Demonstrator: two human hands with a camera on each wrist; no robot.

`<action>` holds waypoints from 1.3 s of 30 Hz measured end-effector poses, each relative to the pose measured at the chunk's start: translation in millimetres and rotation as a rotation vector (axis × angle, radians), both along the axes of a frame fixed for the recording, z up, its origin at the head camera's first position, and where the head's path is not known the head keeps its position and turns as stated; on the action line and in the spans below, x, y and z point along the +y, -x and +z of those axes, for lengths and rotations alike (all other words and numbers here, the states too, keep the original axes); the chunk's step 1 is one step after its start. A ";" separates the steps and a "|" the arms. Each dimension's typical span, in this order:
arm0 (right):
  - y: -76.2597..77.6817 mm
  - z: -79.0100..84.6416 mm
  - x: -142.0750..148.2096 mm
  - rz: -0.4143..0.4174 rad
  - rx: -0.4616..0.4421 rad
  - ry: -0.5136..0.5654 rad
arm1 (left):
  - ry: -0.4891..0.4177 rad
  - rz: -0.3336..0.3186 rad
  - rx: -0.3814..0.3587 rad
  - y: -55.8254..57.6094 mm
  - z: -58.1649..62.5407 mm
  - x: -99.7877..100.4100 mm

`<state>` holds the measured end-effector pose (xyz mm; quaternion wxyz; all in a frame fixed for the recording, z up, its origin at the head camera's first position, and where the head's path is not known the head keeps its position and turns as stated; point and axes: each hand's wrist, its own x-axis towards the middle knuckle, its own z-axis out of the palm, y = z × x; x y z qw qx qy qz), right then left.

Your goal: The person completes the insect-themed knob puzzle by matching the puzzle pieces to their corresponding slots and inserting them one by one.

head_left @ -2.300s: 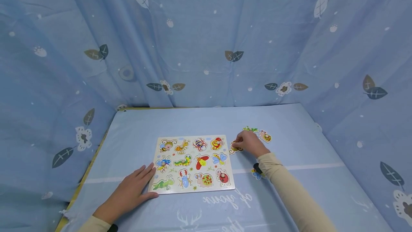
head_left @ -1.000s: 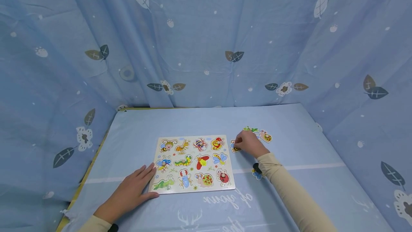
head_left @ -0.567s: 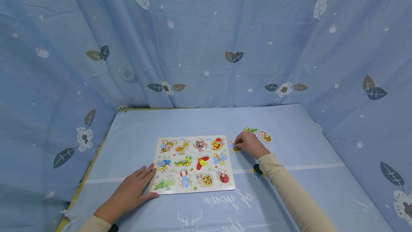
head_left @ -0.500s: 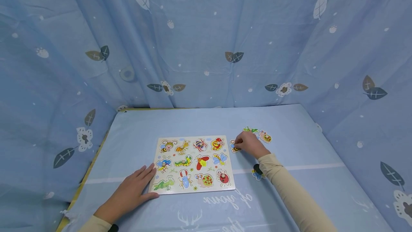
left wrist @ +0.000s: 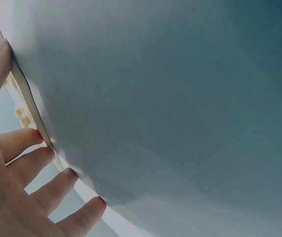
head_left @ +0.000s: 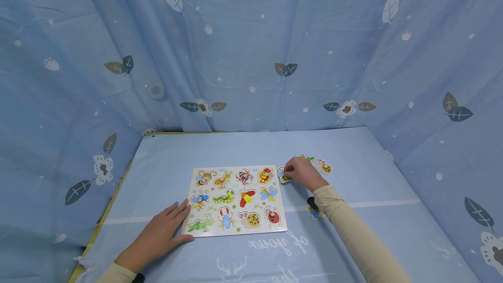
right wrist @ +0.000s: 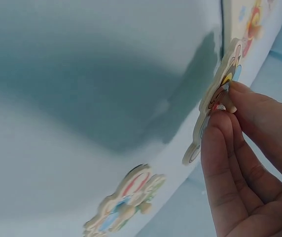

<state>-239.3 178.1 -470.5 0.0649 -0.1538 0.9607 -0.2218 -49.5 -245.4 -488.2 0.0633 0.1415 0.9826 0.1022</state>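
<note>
My right hand (head_left: pixel 302 174) pinches a bee puzzle piece (head_left: pixel 284 175) between thumb and fingers, just right of the puzzle board (head_left: pixel 234 232). In the right wrist view the bee piece (right wrist: pixel 215 94) is tilted and held at its small wooden peg (right wrist: pixel 227 102); its shadow falls on the cloth apart from it. My left hand (head_left: pixel 160 235) rests at the board's left side with fingers spread. In the left wrist view the left hand's fingertips (left wrist: pixel 45 148) touch the board's edge (left wrist: pixel 30 101). Insect pictures fill the board, and several have pegs.
A grasshopper piece (head_left: pixel 308 158) and a snail piece (head_left: pixel 324 166) lie behind the right hand. A blue-winged insect piece (head_left: pixel 314 213) lies near the right wrist, partly covered. Blue patterned curtain (head_left: pixel 251 56) surrounds the cloth-covered table (head_left: pixel 177 147).
The bee piece has turned in my right hand since the earliest frame. Within the last half second it has moved slightly left and upward with the hand. My left hand has stayed put.
</note>
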 end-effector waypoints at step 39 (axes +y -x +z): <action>-8.1 16.4 -116.5 0.246 0.063 0.072 | -0.005 -0.014 0.007 0.9 -1.4 -3.6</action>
